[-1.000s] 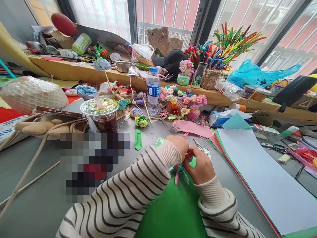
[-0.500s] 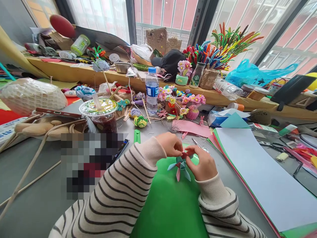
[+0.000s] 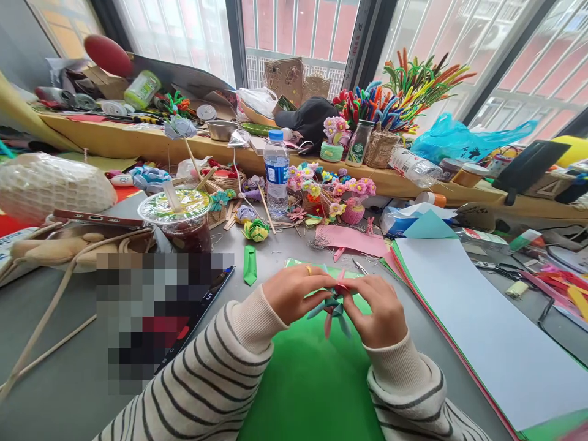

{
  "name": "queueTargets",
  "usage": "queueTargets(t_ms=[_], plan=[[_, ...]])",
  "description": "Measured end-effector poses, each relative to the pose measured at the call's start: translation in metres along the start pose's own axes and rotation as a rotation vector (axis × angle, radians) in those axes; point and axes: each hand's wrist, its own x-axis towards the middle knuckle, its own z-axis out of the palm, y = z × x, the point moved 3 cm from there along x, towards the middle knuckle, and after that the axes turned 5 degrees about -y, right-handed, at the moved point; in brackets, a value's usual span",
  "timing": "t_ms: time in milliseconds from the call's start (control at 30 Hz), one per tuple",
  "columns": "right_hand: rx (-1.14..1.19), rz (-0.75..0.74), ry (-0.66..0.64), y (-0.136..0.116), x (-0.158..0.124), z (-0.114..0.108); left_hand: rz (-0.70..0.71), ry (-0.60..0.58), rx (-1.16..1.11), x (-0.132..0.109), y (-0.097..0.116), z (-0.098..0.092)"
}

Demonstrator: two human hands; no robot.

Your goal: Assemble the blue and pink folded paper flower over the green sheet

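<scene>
Between my two hands is a small folded paper flower [image 3: 337, 308] with blue and pink pointed petals, held up over a green sheet [image 3: 316, 380]. The fingers of my left hand [image 3: 294, 293], which wears a ring, pinch it from the left and top. From the right, my right hand [image 3: 377, 308] grips it with thumb and fingertips. Fingers cover part of the flower's top. A folded green paper strip [image 3: 250, 265] lies on the table beyond my left wrist.
At right lies a stack of coloured paper topped by a white sheet [image 3: 478, 318]. A lidded drink cup [image 3: 177, 214] and a tablet [image 3: 206, 306] stand left. Behind are a water bottle [image 3: 276, 174], yarn-like flowers [image 3: 316, 184], small scissors [image 3: 361, 266] and a pink paper strip [image 3: 351, 240].
My left hand has shifted left and turned, its fingers now reaching across the flower's upper left. My right hand keeps its hold. The whole view has shifted slightly.
</scene>
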Motion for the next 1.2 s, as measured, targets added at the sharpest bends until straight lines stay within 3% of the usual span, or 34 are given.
queueTargets(t_ms=[233, 500, 633, 900, 1067, 1200], plan=[[0.017, -0.019, 0.038, -0.008, 0.000, -0.003, 0.072, 0.278, 0.140, -0.007, 0.010, 0.001], [0.013, -0.092, 0.002, -0.007, 0.003, -0.007, 0.116, 0.385, 0.219, -0.007, 0.017, 0.002], [0.021, -0.028, 0.055, -0.011, 0.004, -0.011, 0.107, 0.446, 0.204, -0.008, 0.018, 0.001], [0.054, -0.057, 0.056, -0.012, 0.004, -0.012, 0.114, 0.476, 0.114, -0.011, 0.018, 0.001], [0.072, -0.102, 0.016, -0.011, 0.004, -0.011, 0.165, 0.434, 0.095, -0.012, 0.019, 0.001], [0.056, -0.105, 0.069, -0.011, 0.003, -0.014, 0.073, 0.438, -0.151, -0.011, 0.013, 0.000]])
